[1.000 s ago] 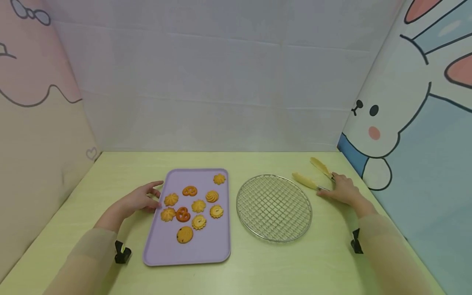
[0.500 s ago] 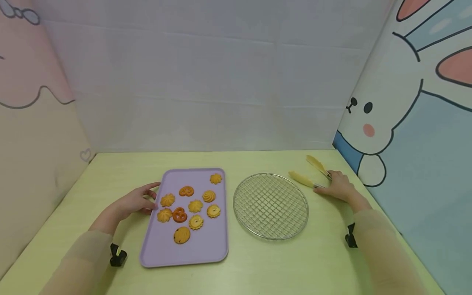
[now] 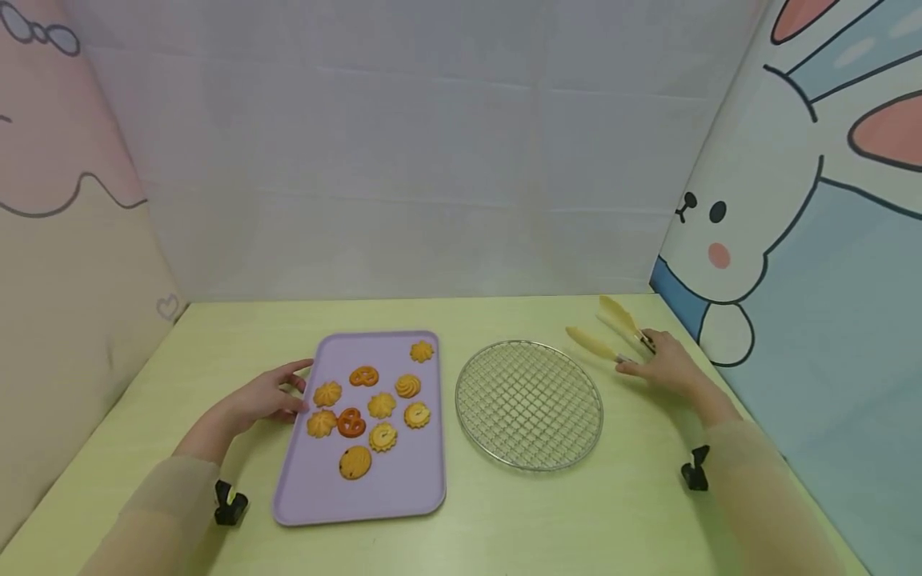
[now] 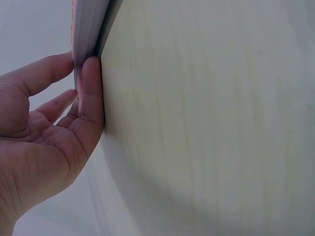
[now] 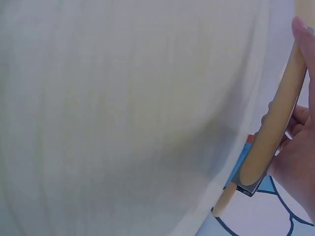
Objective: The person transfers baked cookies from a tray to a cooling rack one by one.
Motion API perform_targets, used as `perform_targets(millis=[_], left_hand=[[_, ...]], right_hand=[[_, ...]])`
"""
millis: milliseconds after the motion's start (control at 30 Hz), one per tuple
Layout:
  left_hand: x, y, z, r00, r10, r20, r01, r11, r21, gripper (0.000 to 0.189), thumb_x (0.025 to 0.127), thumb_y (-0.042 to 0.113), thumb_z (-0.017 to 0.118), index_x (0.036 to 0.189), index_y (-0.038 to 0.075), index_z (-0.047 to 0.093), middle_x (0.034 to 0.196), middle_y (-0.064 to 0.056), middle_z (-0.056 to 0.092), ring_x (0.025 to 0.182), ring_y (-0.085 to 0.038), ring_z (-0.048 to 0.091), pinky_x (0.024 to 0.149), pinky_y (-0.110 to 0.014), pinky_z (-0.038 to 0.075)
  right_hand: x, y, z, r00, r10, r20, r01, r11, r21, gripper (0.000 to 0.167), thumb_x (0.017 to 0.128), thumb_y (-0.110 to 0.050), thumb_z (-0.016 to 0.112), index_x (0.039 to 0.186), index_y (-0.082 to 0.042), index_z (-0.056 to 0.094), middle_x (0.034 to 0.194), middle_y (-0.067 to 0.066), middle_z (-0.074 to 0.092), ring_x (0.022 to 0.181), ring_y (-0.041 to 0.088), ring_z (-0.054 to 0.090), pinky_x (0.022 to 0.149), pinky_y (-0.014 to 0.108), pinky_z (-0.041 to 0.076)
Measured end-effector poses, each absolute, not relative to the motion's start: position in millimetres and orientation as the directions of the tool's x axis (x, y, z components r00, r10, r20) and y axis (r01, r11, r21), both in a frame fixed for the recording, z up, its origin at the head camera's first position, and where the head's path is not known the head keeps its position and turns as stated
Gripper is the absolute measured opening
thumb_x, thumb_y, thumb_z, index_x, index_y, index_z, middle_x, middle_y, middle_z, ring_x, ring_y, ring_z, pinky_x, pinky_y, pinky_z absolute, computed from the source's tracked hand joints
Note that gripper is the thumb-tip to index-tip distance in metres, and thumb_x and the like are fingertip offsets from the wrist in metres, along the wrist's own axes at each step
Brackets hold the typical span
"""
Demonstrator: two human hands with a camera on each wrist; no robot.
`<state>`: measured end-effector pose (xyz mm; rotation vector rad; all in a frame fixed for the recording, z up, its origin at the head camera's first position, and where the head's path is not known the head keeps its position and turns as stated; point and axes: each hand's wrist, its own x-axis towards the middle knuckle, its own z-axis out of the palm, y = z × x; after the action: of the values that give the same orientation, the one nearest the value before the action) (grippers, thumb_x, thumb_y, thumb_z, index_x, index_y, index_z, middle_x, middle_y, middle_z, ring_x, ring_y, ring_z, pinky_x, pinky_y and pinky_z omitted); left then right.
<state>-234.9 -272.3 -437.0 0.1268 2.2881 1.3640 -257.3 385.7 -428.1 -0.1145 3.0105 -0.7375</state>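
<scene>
My left hand (image 3: 262,398) holds the left rim of a lilac tray (image 3: 360,504) in the head view. In the left wrist view, the thumb of that hand (image 4: 54,113) meets the rim on one side and a finger lies against the other. Cookies (image 3: 382,405) and two pretzels (image 3: 351,422) lie spread over the tray. At the far right, my right hand (image 3: 668,368) grips a pair of tongs (image 3: 592,342) with pale yellow tips and metal arms, spread apart. The right wrist view has the tongs' yellow handle (image 5: 275,128) along the palm and fingers; part of the grip is hidden.
A round wire rack (image 3: 529,404) lies flat between the tray and the tongs. The pale green table (image 3: 504,528) ends at a white back wall (image 3: 403,200). A wall with a rabbit drawing (image 3: 749,232) stands close beyond the right hand.
The tongs in my right hand have risen slightly, their tips now a little off the table. My left hand stays at the tray's rim. The head view has shifted a little.
</scene>
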Motion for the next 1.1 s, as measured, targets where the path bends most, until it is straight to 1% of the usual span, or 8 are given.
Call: perform_targets(millis=[133, 300, 433, 533, 633, 733, 967, 1100], left_hand=[[-237, -273, -438, -0.888, 0.308, -0.34, -0.155, 0.496, 0.854, 0.083, 0.082, 0.003, 0.067, 0.149, 0.002, 0.018, 0.113, -0.018, 0.039, 0.079, -0.019, 0.056, 0.065, -0.028, 0.054], [-236, -272, -437, -0.881, 0.321, -0.347, -0.162, 0.484, 0.86, 0.083, 0.082, 0.003, 0.067, 0.149, 0.002, 0.017, 0.112, -0.018, 0.039, 0.08, -0.019, 0.057, 0.066, -0.029, 0.054], [-233, -271, -435, -0.885, 0.311, -0.347, -0.168, 0.481, 0.86, 0.083, 0.082, 0.002, 0.067, 0.149, 0.0, 0.017, 0.111, -0.018, 0.039, 0.077, -0.018, 0.056, 0.064, -0.028, 0.054], [-231, -270, -435, -0.894, 0.291, -0.34, -0.17, 0.482, 0.86, 0.082, 0.082, 0.002, 0.067, 0.148, 0.0, 0.018, 0.11, -0.018, 0.04, 0.076, -0.018, 0.055, 0.063, -0.028, 0.054], [-229, -268, -437, -0.906, 0.259, -0.336, -0.18, 0.483, 0.857, 0.08, 0.082, 0.002, 0.067, 0.147, -0.002, 0.021, 0.11, -0.017, 0.043, 0.075, -0.017, 0.056, 0.064, -0.028, 0.054], [-227, -265, -437, -0.916, 0.227, -0.332, -0.19, 0.485, 0.853, 0.075, 0.082, 0.003, 0.067, 0.144, -0.004, 0.025, 0.109, -0.017, 0.046, 0.074, -0.016, 0.058, 0.063, -0.029, 0.055], [-221, -261, -437, -0.93, 0.159, -0.331, -0.213, 0.5, 0.839, 0.067, 0.083, 0.006, 0.066, 0.14, -0.007, 0.033, 0.106, -0.017, 0.051, 0.073, -0.015, 0.059, 0.063, -0.03, 0.055], [-217, -260, -436, -0.938, 0.128, -0.323, -0.225, 0.484, 0.846, 0.064, 0.084, 0.005, 0.064, 0.14, -0.007, 0.034, 0.11, -0.02, 0.051, 0.077, -0.015, 0.059, 0.065, -0.031, 0.056]], right_hand=[[-254, 382, -416, -0.996, -0.076, -0.036, -0.048, 0.863, -0.503, 0.106, 0.077, -0.053, 0.071, 0.144, 0.011, 0.019, 0.14, 0.038, 0.028, 0.127, 0.051, 0.03, 0.1, 0.062, 0.03], [-247, 375, -398, -0.992, -0.128, 0.008, -0.116, 0.867, -0.484, 0.099, 0.079, -0.049, 0.071, 0.141, 0.012, 0.026, 0.134, 0.034, 0.038, 0.115, 0.044, 0.045, 0.089, 0.056, 0.042], [-244, 365, -386, -0.975, -0.191, 0.113, -0.222, 0.856, -0.466, 0.081, 0.077, -0.043, 0.075, 0.131, 0.009, 0.043, 0.108, 0.026, 0.056, 0.08, 0.028, 0.054, 0.065, 0.038, 0.048], [-242, 357, -379, -0.963, -0.217, 0.16, -0.267, 0.841, -0.47, 0.063, 0.076, -0.039, 0.077, 0.119, 0.0, 0.053, 0.08, 0.012, 0.055, 0.057, 0.013, 0.041, 0.05, 0.028, 0.038], [-239, 351, -371, -0.952, -0.237, 0.193, -0.301, 0.836, -0.459, 0.057, 0.074, -0.04, 0.078, 0.112, -0.005, 0.055, 0.068, 0.007, 0.046, 0.047, 0.007, 0.03, 0.045, 0.025, 0.032], [-234, 343, -364, -0.946, -0.24, 0.218, -0.315, 0.839, -0.444, 0.061, 0.073, -0.042, 0.079, 0.115, -0.005, 0.054, 0.07, 0.007, 0.043, 0.047, 0.007, 0.029, 0.045, 0.026, 0.031], [-218, 323, -347, -0.955, -0.199, 0.221, -0.276, 0.869, -0.411, 0.08, 0.074, -0.047, 0.076, 0.133, -0.004, 0.043, 0.102, 0.009, 0.056, 0.069, 0.018, 0.042, 0.056, 0.029, 0.035], [-210, 311, -336, -0.945, -0.222, 0.242, -0.305, 0.865, -0.398, 0.081, 0.075, -0.047, 0.075, 0.137, -0.007, 0.043, 0.105, 0.008, 0.058, 0.067, 0.016, 0.04, 0.055, 0.028, 0.034]])
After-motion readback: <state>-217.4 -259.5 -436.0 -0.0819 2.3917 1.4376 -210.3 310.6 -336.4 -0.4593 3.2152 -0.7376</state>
